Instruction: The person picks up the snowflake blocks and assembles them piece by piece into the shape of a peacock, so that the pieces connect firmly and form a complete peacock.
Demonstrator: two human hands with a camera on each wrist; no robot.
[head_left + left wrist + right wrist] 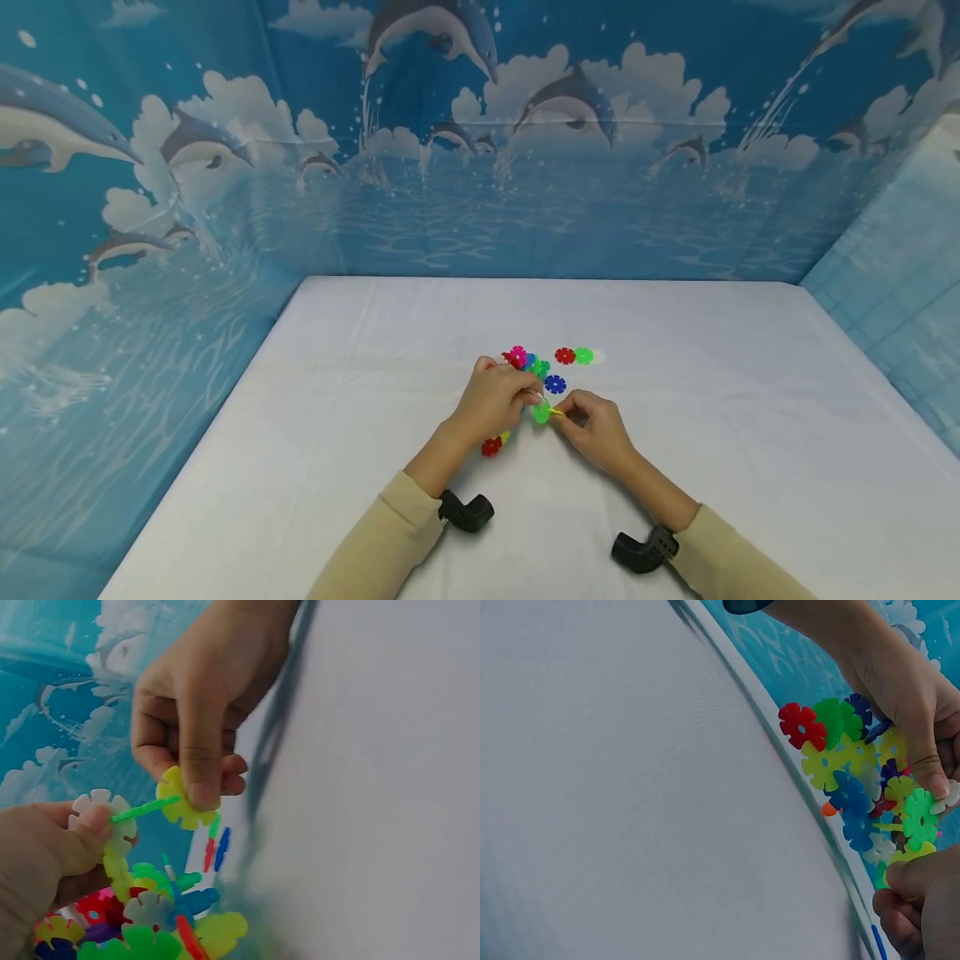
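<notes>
My left hand (495, 404) pinches a white snowflake-shaped plastic disc (101, 802) between thumb and fingers. Slotted into that disc is a bright green disc (921, 817), seen edge-on in the left wrist view. A yellow disc (180, 801) meets the green one's other edge, gripped by the thumb and fingers of my right hand (596, 429). Below and around my left hand spreads a multicoloured cluster of joined discs (847, 791), partly hidden by that hand in the head view. Its red disc (491, 447) shows below the left hand.
Beyond the hands, a red disc (565, 356), a green disc (584, 356) and a whitish disc (599, 357) lie in a row on the white-covered table (720, 375). Nearer is a blue disc (555, 384). A dolphin-print curtain (480, 208) stands behind the table.
</notes>
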